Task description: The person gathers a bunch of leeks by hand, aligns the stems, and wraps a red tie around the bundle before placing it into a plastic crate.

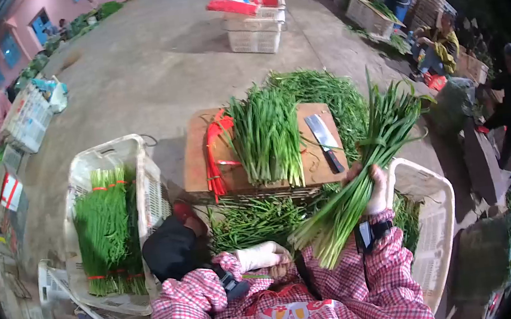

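Bunch (388, 132) first: held aslant over the right of my lap, stems low and toward my left, leaf tips high and outward. Right hand (377, 189) wrapped around its middle, fingers closed on it; nothing else supports it that I can see. Stem ends uneven, no tie visible on it. If my squeeze slackens, I judge the inner stalks would slide first and the ends fan out. Long leaves spread wide past my hand; their weight could twist the bunch.

Left hand (278, 266) low by my lap, fingers curled, apart from the bunch. A thin green stalk (256, 276) lies beside it; whether I grip that, I can't tell.

Just beyond: board (196, 160). Knife (323, 136) lies on its right side, handle toward me, near the corner. A sweep of the bunch could nudge it off. Red ties (213, 155) hang over the near edge at left; a snag could drag them down. Pile (266, 139) between them, seemingly loose; a bump could spill stalks onto the trimmings (256, 219) below.

Right crate (425, 185) close by my forearm: its rim could catch my sleeve. Left crate (140, 157) holds tied bundles (107, 239), well apart.
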Demonstrator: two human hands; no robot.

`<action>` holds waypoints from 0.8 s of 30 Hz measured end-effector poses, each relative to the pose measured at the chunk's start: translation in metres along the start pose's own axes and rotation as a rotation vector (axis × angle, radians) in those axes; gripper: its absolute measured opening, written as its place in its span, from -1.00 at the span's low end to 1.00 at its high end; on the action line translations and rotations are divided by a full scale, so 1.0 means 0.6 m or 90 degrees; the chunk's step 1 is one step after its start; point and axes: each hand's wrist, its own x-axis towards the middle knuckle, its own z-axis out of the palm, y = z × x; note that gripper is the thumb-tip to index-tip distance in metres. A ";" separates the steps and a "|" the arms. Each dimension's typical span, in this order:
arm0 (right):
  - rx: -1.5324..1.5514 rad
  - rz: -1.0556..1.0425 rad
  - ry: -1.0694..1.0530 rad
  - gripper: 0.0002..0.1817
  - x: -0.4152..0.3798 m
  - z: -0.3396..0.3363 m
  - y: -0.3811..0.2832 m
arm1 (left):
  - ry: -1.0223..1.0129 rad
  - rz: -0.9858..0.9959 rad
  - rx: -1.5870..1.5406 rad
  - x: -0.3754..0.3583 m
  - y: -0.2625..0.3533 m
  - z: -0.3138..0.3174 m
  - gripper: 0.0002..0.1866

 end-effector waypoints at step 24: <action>-0.230 0.152 -0.056 -0.72 0.207 0.210 0.088 | 0.288 0.481 -0.153 -0.025 0.149 -0.101 -0.17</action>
